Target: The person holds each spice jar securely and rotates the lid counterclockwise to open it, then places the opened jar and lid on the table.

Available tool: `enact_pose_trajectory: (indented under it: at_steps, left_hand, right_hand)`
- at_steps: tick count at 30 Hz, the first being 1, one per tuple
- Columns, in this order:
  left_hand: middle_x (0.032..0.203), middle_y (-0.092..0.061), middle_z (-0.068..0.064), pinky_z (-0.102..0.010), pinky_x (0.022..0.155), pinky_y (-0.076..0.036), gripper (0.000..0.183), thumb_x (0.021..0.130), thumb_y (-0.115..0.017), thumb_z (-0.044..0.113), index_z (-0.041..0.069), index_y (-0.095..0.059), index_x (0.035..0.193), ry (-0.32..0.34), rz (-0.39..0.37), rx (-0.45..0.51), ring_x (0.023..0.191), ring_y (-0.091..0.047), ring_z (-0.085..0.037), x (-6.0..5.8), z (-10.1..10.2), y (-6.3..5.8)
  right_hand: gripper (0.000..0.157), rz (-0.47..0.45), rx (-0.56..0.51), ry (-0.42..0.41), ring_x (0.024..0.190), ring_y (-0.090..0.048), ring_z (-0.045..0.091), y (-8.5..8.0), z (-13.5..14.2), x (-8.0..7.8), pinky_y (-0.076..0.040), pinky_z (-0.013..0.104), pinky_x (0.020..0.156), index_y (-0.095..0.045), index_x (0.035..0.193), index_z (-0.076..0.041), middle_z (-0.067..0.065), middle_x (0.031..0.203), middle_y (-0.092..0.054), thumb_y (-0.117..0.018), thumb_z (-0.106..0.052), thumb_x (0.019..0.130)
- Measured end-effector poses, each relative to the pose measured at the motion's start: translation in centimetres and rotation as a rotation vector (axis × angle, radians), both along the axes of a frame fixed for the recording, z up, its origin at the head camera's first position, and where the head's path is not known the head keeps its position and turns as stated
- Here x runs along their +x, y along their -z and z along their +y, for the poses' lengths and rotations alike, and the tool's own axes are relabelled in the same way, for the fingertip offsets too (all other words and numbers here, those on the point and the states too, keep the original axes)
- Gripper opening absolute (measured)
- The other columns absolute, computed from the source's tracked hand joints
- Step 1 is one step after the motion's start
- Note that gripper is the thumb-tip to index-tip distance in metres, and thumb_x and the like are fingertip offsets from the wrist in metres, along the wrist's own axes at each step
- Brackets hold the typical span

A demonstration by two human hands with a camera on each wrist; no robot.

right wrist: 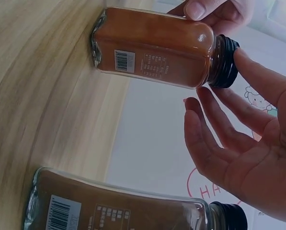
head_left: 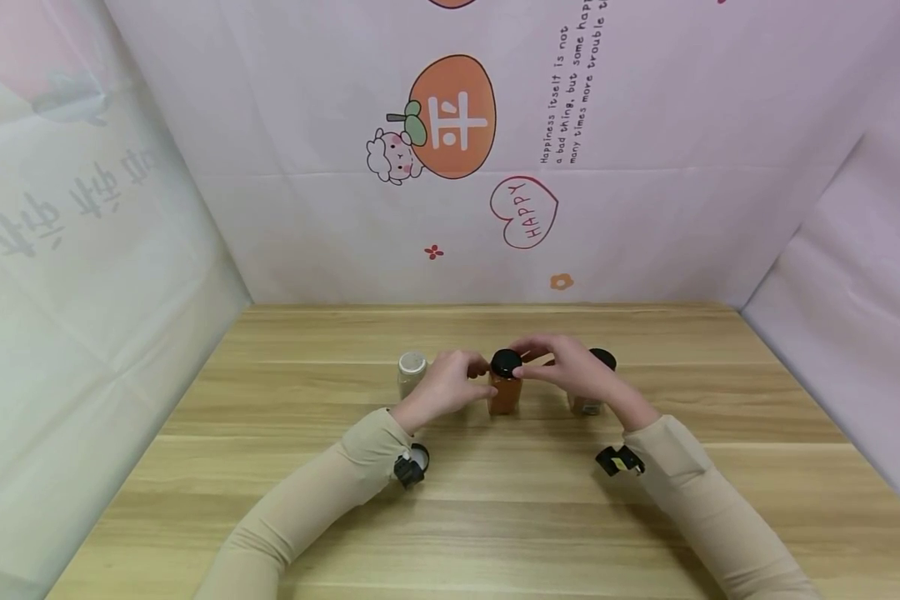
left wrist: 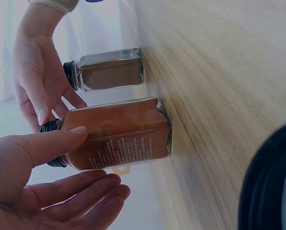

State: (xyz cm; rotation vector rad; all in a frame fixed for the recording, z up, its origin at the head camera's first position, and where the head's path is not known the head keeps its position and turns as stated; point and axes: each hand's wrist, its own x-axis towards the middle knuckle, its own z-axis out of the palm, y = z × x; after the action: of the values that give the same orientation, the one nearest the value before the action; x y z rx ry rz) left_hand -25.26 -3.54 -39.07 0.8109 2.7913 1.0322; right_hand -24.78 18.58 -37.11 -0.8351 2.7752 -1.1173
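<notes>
A glass spice jar of orange-red powder stands upright on the table between both hands, its ribbed black lid on. My right hand pinches that lid, thumb at the near side and fingers behind it. From the left, my left hand reaches to the same jar. Its thumb lies against the upper glass, while the other fingers stay loosely extended beside the jar. A second black-lidded jar, of brown powder, stands to the right, partly behind my right hand in the head view.
Left of my left hand stands a jar with a white top, partly hidden by the hand. A round black rim with a pale inside shows by my left wrist. The wooden table meets printed white cloth walls.
</notes>
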Motion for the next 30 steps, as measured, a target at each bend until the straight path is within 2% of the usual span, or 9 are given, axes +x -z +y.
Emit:
enact_pose_trajectory:
  at_steps: [9,16,19,30]
  left_hand:
    - [0.105,-0.07,-0.01,-0.036,0.085,-0.051,0.033,0.08,-0.076,0.024,0.005,-0.069,0.105,0.001,0.002,-0.002,0.098,-0.063,-0.022,0.0,0.04,-0.07]
    - [0.109,-0.069,-0.011,-0.035,0.086,-0.052,0.035,0.08,-0.075,0.023,0.004,-0.068,0.109,0.0,-0.011,-0.006,0.101,-0.064,-0.023,-0.21,0.08,-0.04]
    - [0.112,-0.068,-0.012,-0.035,0.086,-0.053,0.038,0.08,-0.076,0.023,0.004,-0.067,0.111,-0.002,-0.022,-0.008,0.102,-0.064,-0.023,-0.32,0.13,-0.09]
    - [0.107,-0.07,-0.01,-0.034,0.085,-0.051,0.034,0.079,-0.076,0.024,0.006,-0.069,0.107,0.009,0.003,-0.007,0.099,-0.063,-0.022,-0.3,0.22,-0.17]
  right_hand:
    - [0.037,0.02,-0.014,-0.01,0.106,-0.062,0.027,0.09,0.03,0.07,-0.053,0.044,0.086,-0.062,0.12,-0.01,0.008,0.117,-0.065,-0.069,-0.025,0.087]
    - [0.043,0.049,-0.008,0.089,0.106,-0.062,0.026,0.37,-0.35,0.09,-0.054,0.042,0.083,-0.065,0.113,-0.013,0.005,0.113,-0.066,-0.074,-0.039,0.081]
    - [0.043,0.059,-0.007,0.115,0.105,-0.062,0.026,0.33,-0.49,0.13,-0.055,0.042,0.082,-0.066,0.11,-0.013,0.005,0.111,-0.067,-0.076,-0.04,0.078]
    - [0.04,0.096,-0.005,0.098,0.103,-0.062,0.027,0.52,-0.52,0.01,-0.055,0.038,0.08,-0.065,0.11,-0.01,0.006,0.108,-0.067,-0.076,-0.034,0.079]
